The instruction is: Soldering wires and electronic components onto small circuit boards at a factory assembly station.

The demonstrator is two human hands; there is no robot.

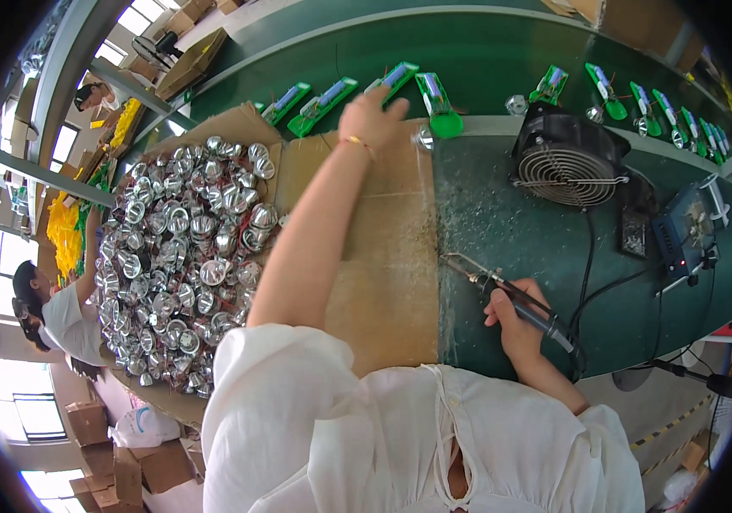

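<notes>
In the head view, we are holding our left hand (373,124) over a green casing (400,75) in the row at upper centre, one digit standing apart from the others; the hand is hiding most of its fingertips, so we are unable to tell whether they are gripping anything. Right of centre, we are closing the fingers of our right hand (515,329) around a soldering iron (543,321), its tip pointing toward upper left, just beside the edge of a cardboard sheet (391,295). With our bare left arm stretching away, we are probably dividing our attention, and a small drift of the iron could be scorching cardboard. The black cable (586,256), looping right of that hand, could be snagging and jerking the hot end. At left, our forearm is leaning near heaping silver reflectors (186,248); a careless sweep could be spilling them.
</notes>
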